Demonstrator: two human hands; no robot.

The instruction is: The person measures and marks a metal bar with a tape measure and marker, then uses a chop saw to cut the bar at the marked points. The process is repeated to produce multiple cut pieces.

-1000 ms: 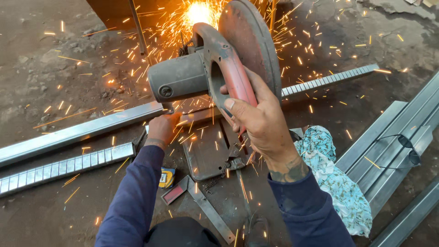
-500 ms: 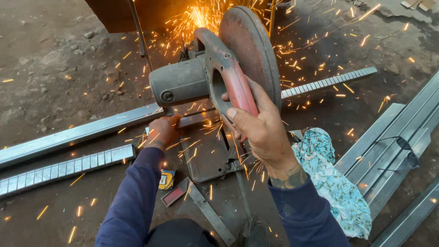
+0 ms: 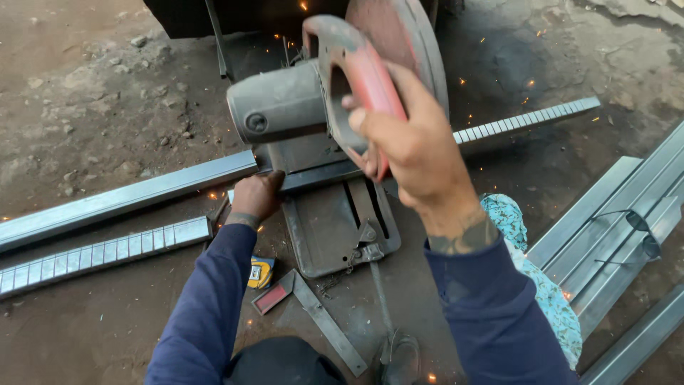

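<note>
Chop saw (image 3: 320, 100), grey motor housing and red handle, at 12 o'clock on the dirt floor: judged heavy and rigid, best taken by the handle, where the right hand (image 3: 406, 139) is clenched. Left hand (image 3: 256, 196), at 9 o'clock of the base, presses the long steel tube (image 3: 121, 196) down, fingers curled over it; try square (image 3: 313, 314) at 6 o'clock.

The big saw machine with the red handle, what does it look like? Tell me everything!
The chop saw sits on the dirt, head tilted up. It has a grey motor drum, a worn red handle, a round reddish disc and a dark flat base. The right hand grips the handle; the left hand rests by the base on a long metal tube.
</note>
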